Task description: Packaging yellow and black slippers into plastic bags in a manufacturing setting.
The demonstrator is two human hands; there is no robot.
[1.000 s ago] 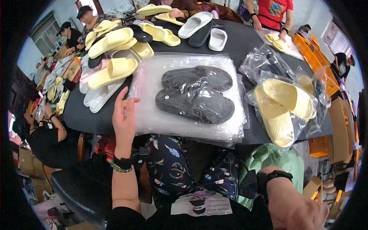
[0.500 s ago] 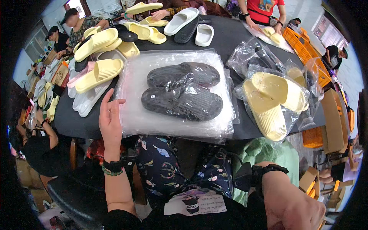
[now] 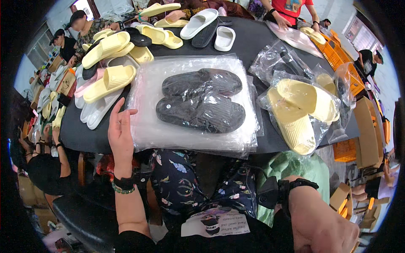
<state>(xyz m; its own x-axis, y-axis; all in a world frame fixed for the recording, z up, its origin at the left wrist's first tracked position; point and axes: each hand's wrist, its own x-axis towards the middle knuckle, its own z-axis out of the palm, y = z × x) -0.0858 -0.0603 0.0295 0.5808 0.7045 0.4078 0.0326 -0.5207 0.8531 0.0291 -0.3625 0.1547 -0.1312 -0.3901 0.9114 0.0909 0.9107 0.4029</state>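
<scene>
My left hand (image 3: 121, 133) is raised at the table's near edge, fingers apart and holding nothing. Beside it lies a stack of clear plastic bags (image 3: 145, 105). On the stack, a pair of black slippers (image 3: 200, 101) sits inside a clear bag, side by side. My right hand (image 3: 327, 230) is low at the right, away from the table, its back toward me. Its fingers are mostly hidden, so I cannot tell what they do. A bagged pair of pale yellow slippers (image 3: 295, 114) lies right of the stack, one overlapping the other.
Loose yellow slippers (image 3: 109, 82) and white slippers (image 3: 99, 111) are heaped at the left. A white slipper (image 3: 225, 39) lies at the back. Another bagged black pair (image 3: 287, 63) is at the right. Across the table, a person in red (image 3: 291, 12) handles a bag. Orange crates (image 3: 337, 55) stand beyond.
The person in red has shifted the yellow slippers to the right, off the bag they lay on. At the left, another person's arms have moved. My hands stay almost still.
</scene>
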